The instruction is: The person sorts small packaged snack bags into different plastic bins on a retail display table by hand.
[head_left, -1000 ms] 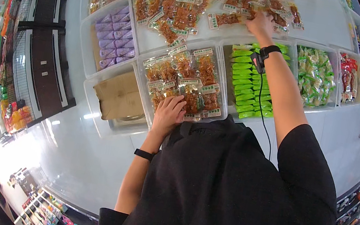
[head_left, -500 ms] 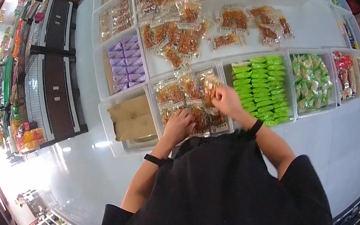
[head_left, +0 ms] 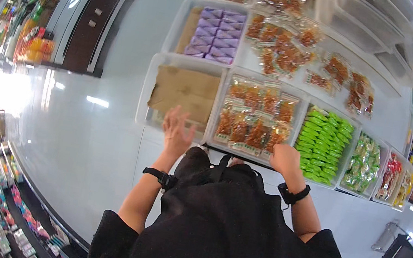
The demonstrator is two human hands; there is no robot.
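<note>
Desk: A brightly lit shop, with stocked shelves (head_left: 29, 225) at its edges, surrounds a white surface (head_left: 388, 114) set with clear plastic bins. What has changed?

Photographer: The left hand (head_left: 178, 131), over the packets half a second ago, now hangs at the near end of the bin lined with cardboard (head_left: 186, 89). Its grip is wide, fingers spread, nothing held.

Desk: And the right hand (head_left: 285, 158)?

Photographer: Shifted from the far right part of the packet bin (head_left: 217, 114) to its near right corner, beside the orange-brown packets (head_left: 258, 132). That grip is narrow, fingers curled; whether they pinch a packet's edge, I cannot tell.

Desk: Meaning what for the work?

Photographer: The packets lie in two rows across their bin; in my judgement the rows look nearly settled, with only the right hand near them. Loose packets (head_left: 286, 54) lie behind, well apart from both hands. Green packets (head_left: 322, 144) fill the neighbouring bin, to the right.
</note>
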